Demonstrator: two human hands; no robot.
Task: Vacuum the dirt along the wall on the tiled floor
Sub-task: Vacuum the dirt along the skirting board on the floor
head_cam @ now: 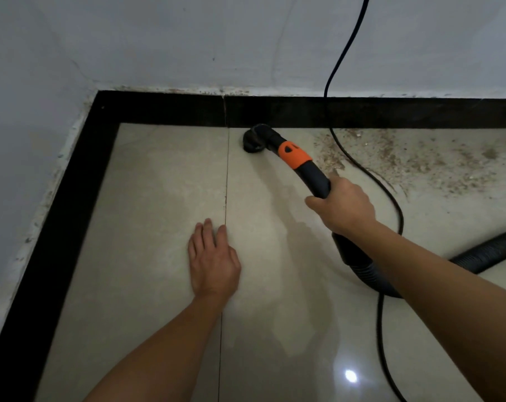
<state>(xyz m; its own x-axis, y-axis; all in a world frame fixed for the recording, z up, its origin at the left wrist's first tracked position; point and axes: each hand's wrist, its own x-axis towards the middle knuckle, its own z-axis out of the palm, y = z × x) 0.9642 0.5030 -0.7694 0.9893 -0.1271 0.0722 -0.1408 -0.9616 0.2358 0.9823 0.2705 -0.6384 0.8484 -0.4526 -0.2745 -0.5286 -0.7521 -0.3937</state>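
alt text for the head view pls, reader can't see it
A person's right hand grips a black-and-orange vacuum wand, its brush head on the tiles beside the black skirting. Dirt lies scattered along the wall to its right, crossed by a cord; the left hand rests flat on the tiles.

Nothing readable here tbh. Orange collar [293, 154] on vacuum wand [315, 178] has small dark mark, maybe logo or switch, too blurry to make out letters.
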